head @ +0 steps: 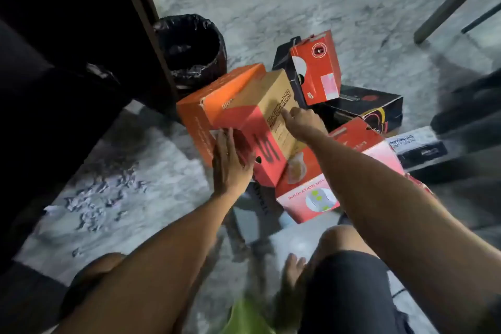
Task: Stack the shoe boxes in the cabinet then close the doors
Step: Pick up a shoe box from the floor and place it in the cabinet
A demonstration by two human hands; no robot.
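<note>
On the floor | left hand [229, 163], right hand [301, 123] flat-fingered, pressing orange shoe box [244, 116]

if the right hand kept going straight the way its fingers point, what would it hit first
Nothing stands between: the right hand already has its fingertips on the tan top of the orange Skechers shoe box, so it would press into that box. Beyond it lies the black-lined bin, though depth is unclear.
</note>
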